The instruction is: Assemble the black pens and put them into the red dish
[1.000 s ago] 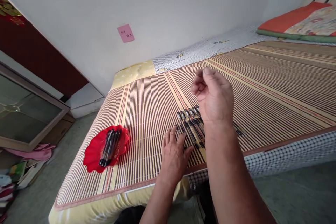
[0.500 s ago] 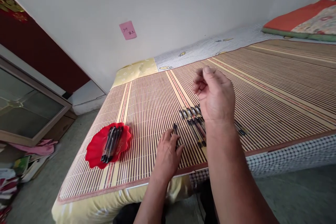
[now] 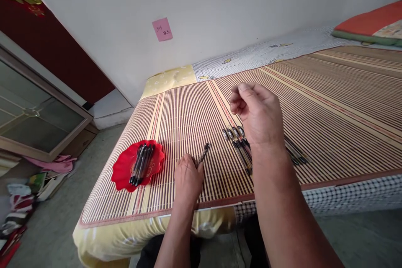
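Head view, left to right. Red plate (image 3: 120,171) sits on the bamboo mat (image 3: 329,104), at 9 o'clock from your left hand (image 3: 187,178). It holds a bundle of dark pens (image 3: 142,164) lying side by side, ends toward 1 o'clock; the count is not readable.

Left hand: fingers closed around one pen (image 3: 203,153), gripped at its lower end. The free end sticks out toward 1 o'clock, just above the mat.

Judgement: this grip is far back, so the free end can swing. Pinch nearer mid-barrel and lift the pen clear, so the end does not catch on the slats.

Row of pens (image 3: 240,146) lies on the mat at 3 o'clock from the left hand, parallel and touching.

Right hand (image 3: 259,113) hangs above that row, fingers loosely curled in, thumb against forefinger; nothing visible in it. A few more pens (image 3: 297,155) lie at its 4 o'clock, partly hidden by the forearm.
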